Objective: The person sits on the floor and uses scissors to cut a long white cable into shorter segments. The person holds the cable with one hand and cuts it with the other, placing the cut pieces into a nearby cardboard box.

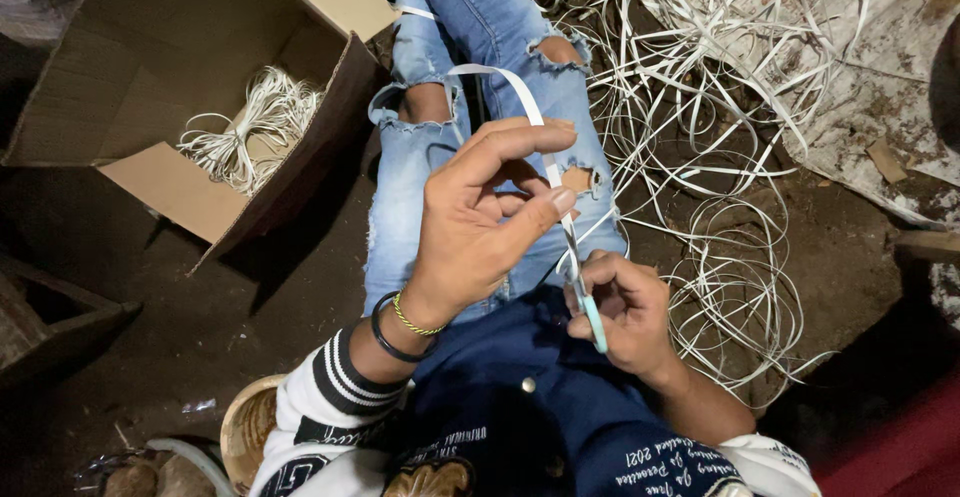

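My left hand (470, 222) pinches a white strip (520, 97) between thumb and forefinger above my lap. My right hand (625, 312) is closed around blue-handled scissors (590, 307) at the strip's near end. The floor (200, 327) is dark dirt. A cardboard box (150, 67), far left, holds coiled strips (250, 127); loose strips (720, 157) lie tangled right.

I've got a thin, flat white strip (505, 82) pinched between the thumb and forefinger of my left hand (475, 222); it arcs up and over my knees in a loose loop, then runs down taut toward my lap. In my right hand (625, 312) sit small scissors (590, 307) with a pale blue handle, blades pointing up, touching the strip just below my left thumb, right over my jeans.
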